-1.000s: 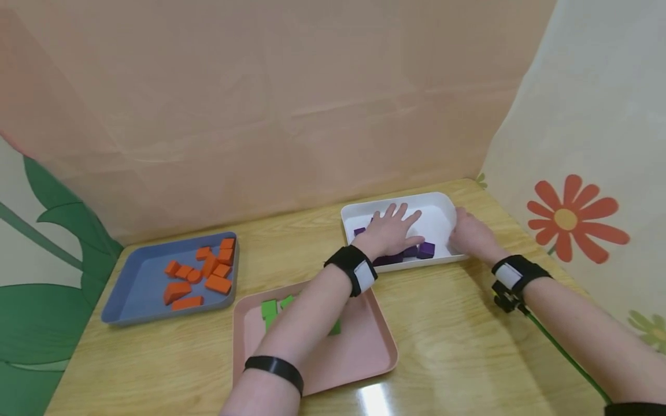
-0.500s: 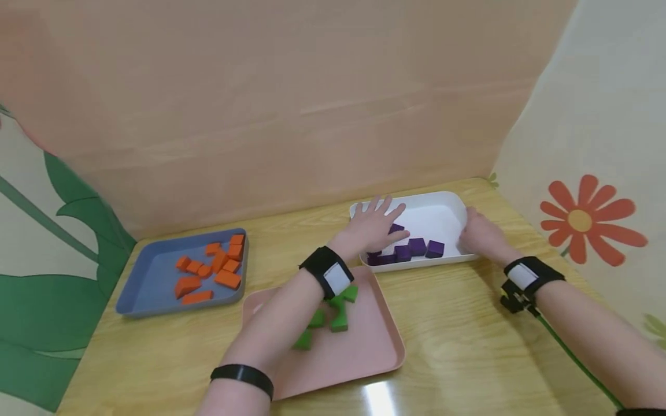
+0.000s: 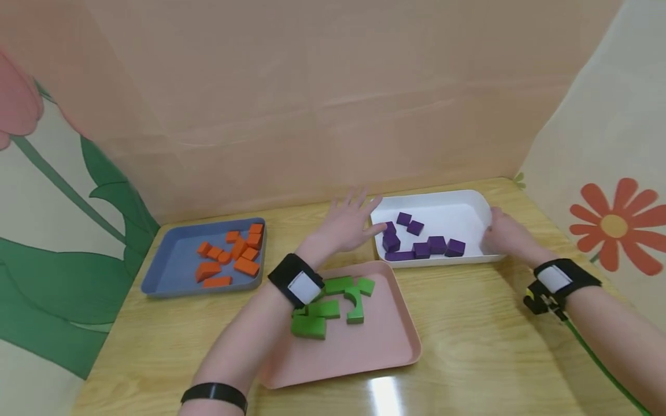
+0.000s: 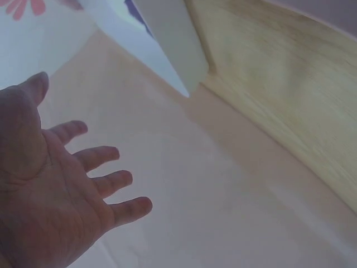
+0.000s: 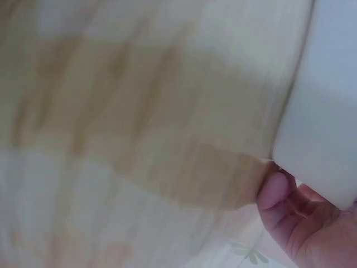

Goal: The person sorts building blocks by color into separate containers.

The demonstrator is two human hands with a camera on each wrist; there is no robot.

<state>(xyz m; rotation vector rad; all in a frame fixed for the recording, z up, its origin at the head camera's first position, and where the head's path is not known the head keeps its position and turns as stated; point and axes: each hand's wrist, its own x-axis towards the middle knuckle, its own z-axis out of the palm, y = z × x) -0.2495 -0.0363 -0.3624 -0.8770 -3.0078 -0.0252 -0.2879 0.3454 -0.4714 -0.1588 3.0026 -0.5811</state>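
My left hand [image 3: 346, 225] is spread, with its fingers apart, just beyond the left end of the white tray [image 3: 484, 237]; it holds nothing. In the left wrist view this hand [image 4: 61, 184] hangs with fingers extended, apart from the tray's wall [image 4: 175, 39]. At the tray's right end, my right hand [image 3: 512, 236] grips the rim. The right wrist view shows its fingers [image 5: 275, 191] curled at the tray's corner [image 5: 312, 162]. Several purple blocks [image 3: 437, 245] lie in the tray's left and front part.
In front stands a pink tray [image 3: 382, 346] with several green blocks [image 3: 324, 309], partly behind my left forearm. A blue tray [image 3: 174, 260] with several orange blocks [image 3: 246, 266] stands at the left. A papered wall [image 3: 322, 104] rises behind the wooden table [image 3: 468, 323].
My left hand has moved left, from over the purple blocks to beside the white tray, uncovering them. My right hand keeps its place at the tray's right end. The head view has turned left.
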